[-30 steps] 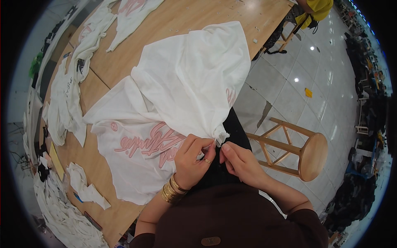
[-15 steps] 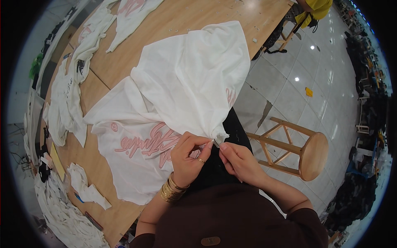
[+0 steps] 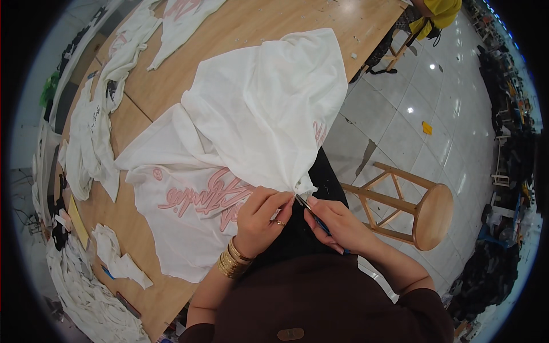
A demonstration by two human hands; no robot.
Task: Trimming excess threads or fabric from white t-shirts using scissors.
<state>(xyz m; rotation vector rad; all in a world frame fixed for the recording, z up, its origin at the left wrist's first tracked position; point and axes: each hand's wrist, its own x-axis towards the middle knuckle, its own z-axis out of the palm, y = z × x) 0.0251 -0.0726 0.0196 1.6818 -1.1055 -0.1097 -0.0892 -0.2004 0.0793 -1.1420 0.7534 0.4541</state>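
A white garment (image 3: 257,108) with pink script lettering lies spread over the table, its near corner gathered toward me. My left hand (image 3: 260,220) is closed, pinching the gathered end between thumb and fingertips; a ring and gold bangles are on that hand and wrist. My right hand (image 3: 340,226) is wrapped round thread snips (image 3: 318,221) with dark blades and a blue handle. Their tips meet the cloth right beside my left fingertips. Whether a thread lies between the blades is too small to make out.
The wooden table (image 3: 166,86) carries more white garments (image 3: 91,137) at the left and a white cloth scrap (image 3: 118,257). A wooden stool (image 3: 434,216) stands on the tiled floor to the right. At the far right corner sits a person in yellow (image 3: 440,11).
My right hand has turned and shifted slightly, so the snips' blades and blue handle now show, tips at the cloth. My left hand keeps its pinch, nearly in place.
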